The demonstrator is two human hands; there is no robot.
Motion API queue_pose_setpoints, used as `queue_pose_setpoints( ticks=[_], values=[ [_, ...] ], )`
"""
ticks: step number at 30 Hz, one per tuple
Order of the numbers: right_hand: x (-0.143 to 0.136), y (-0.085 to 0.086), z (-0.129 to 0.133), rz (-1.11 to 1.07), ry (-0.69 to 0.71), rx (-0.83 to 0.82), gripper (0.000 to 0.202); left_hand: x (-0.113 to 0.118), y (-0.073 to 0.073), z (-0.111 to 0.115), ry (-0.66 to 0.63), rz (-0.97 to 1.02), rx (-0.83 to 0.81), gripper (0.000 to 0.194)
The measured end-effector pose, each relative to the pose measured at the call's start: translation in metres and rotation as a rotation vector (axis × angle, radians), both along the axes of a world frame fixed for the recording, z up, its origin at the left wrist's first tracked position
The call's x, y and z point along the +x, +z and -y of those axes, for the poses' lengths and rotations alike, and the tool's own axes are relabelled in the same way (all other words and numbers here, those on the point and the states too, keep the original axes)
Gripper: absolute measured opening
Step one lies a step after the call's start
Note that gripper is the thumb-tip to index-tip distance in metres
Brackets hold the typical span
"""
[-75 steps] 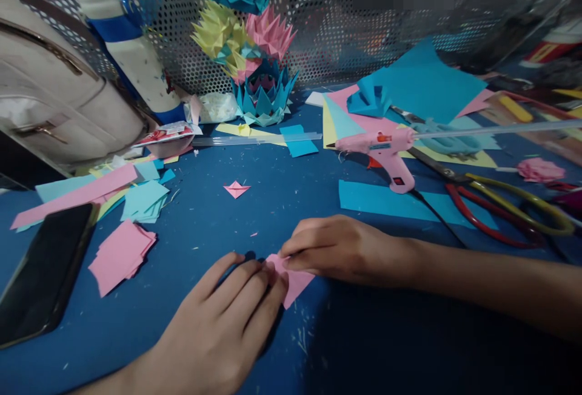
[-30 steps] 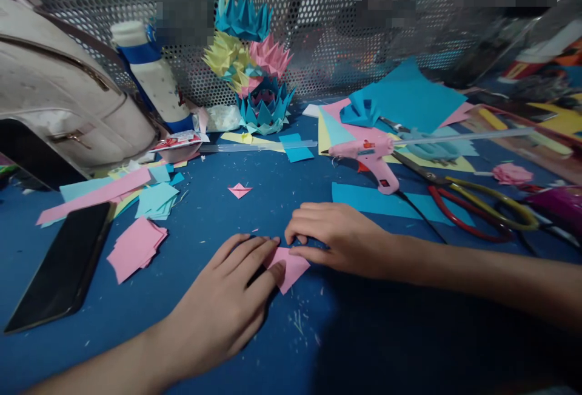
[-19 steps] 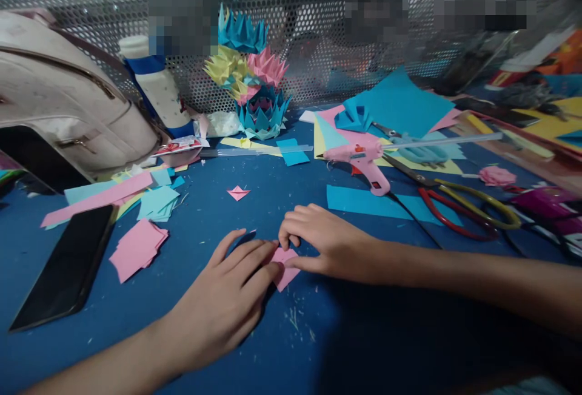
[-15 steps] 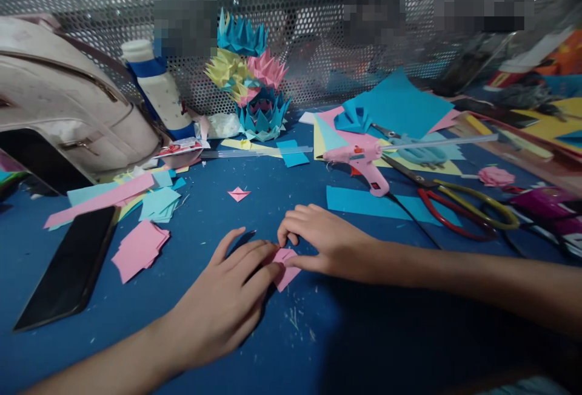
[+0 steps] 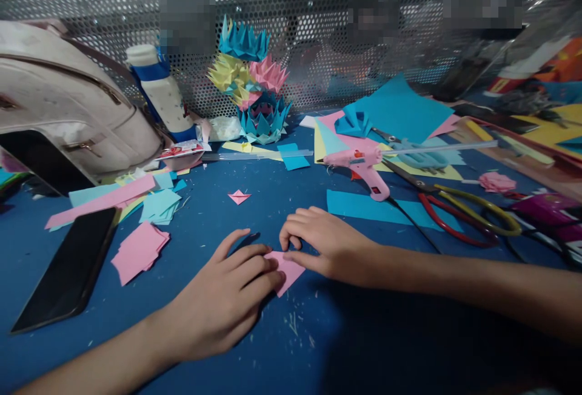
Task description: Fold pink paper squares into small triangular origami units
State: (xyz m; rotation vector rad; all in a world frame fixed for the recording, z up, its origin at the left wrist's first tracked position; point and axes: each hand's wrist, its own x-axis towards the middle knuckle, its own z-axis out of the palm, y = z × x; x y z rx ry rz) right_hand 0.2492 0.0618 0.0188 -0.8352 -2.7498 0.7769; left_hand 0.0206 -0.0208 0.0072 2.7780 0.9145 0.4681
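Note:
A small piece of pink paper (image 5: 287,273), folded to a roughly triangular shape, lies on the blue table between my hands. My left hand (image 5: 231,298) holds its left side down with the fingertips, one finger raised apart. At the paper's top right edge, my right hand (image 5: 321,243) has its thumb on the fold and its other fingers curled in close. Both hands' fingertips cover part of the paper. Beyond them sits a small folded pink paper piece (image 5: 239,196). A stack of pink paper squares (image 5: 140,253) is left of my left hand.
A phone (image 5: 68,270) lies at the left, near paper strips (image 5: 102,202) and a backpack (image 5: 68,97). A bottle (image 5: 161,91) and paper flowers (image 5: 264,117) stand behind. At the right are a pink glue gun (image 5: 359,164), scissors (image 5: 473,216) and blue paper (image 5: 400,110).
The fold in the pink paper has been brought over, so its top edge is now straight and its face smooth. My right thumb has moved slightly up to that edge.

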Motion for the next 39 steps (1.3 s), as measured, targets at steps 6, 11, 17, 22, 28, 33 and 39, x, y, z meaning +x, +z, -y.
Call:
queue_pose_setpoints(
  ticks=[6, 11, 17, 22, 28, 33, 39],
  values=[
    [0.000, 0.002, 0.001, 0.019, 0.002, -0.030, 0.011, -0.003, 0.002, 0.000, -0.005, 0.009, -0.052, 0.036],
    [-0.001, 0.003, -0.001, -0.008, 0.019, -0.066, 0.008, -0.004, 0.002, 0.003, -0.086, 0.016, -0.071, 0.040],
    [0.002, 0.002, -0.005, 0.026, 0.025, 0.012, 0.019, -0.002, -0.001, 0.001, -0.093, 0.025, -0.034, 0.039],
    [0.006, 0.007, -0.006, 0.079, 0.013, 0.045, 0.023, 0.000, -0.001, 0.001, -0.069, -0.019, 0.038, 0.035],
    [0.006, 0.006, -0.003, 0.035, 0.038, 0.062, 0.013, -0.003, -0.002, 0.002, -0.046, -0.068, 0.112, 0.040],
    [0.007, 0.008, -0.005, -0.014, 0.057, 0.032, 0.012, -0.002, -0.001, 0.002, -0.046, -0.061, 0.133, 0.042],
    [0.010, 0.007, -0.008, -0.065, 0.074, 0.034, 0.008, -0.001, 0.001, 0.001, -0.040, -0.068, 0.135, 0.036]
  ],
)
